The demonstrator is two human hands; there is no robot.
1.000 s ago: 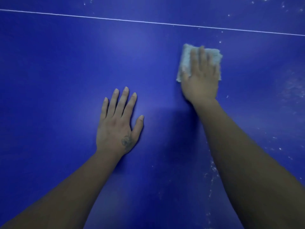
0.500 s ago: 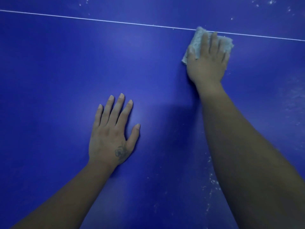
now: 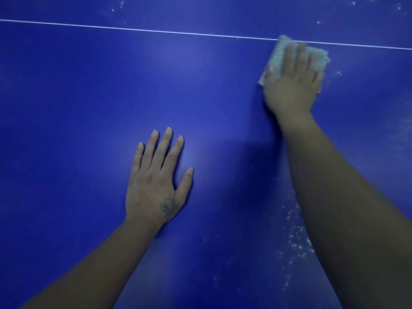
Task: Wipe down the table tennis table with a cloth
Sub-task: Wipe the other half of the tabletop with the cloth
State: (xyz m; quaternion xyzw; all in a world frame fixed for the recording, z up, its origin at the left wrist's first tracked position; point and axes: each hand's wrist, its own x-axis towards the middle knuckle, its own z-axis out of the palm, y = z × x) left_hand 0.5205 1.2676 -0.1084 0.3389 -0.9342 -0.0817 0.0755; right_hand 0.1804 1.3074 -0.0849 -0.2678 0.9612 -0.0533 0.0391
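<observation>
The blue table tennis table [image 3: 89,108] fills the view. A thin white line [image 3: 156,31] runs across it near the top. My right hand [image 3: 292,85] presses flat on a folded pale cloth [image 3: 276,56] at the upper right; the cloth's far edge touches the white line. Most of the cloth is hidden under my fingers. My left hand [image 3: 156,184] lies flat on the table at the centre, fingers spread, holding nothing.
White dust specks [image 3: 296,239] are scattered on the surface beside my right forearm, with more specks [image 3: 372,0] beyond the line at the top right and a faint smear [image 3: 404,128] at the right edge.
My right hand has slid the cloth away from me until it reached the white line, then a little to the right. My left hand stays planted on the table.
</observation>
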